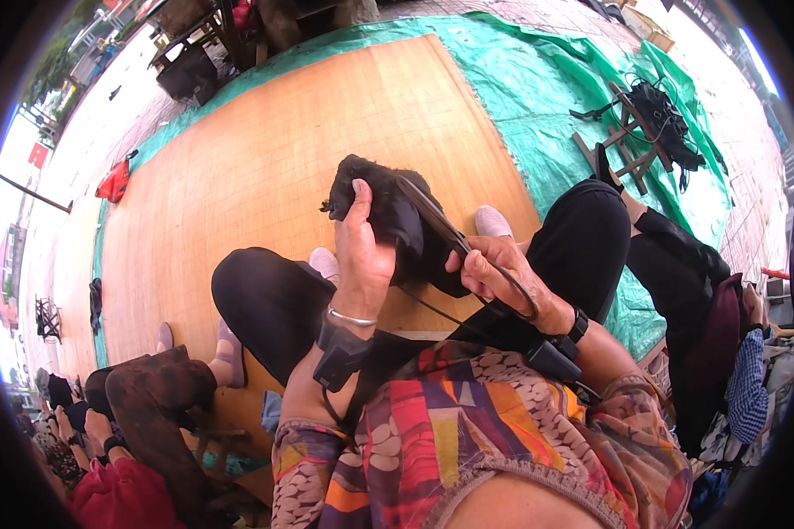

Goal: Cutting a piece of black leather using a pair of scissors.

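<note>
My left hand (362, 251) grips a dark, fuzzy black bundle (388, 207) held up above my knees. My right hand (494, 273) holds a long thin dark blade-like tool (432, 216) that lies against the bundle's right side. A black cord loops from that hand down toward my wrist. Both wrists carry black strapped devices, and the left also has a silver bangle. My legs in black trousers are bent under the hands, with pale shoes on a woven mat.
A tan woven mat (265, 167) lies over a green tarp (538, 97). A wooden stool with black gear (648, 123) stands at the right. Another person sits close at my left (150, 397), and one at my right (688, 291).
</note>
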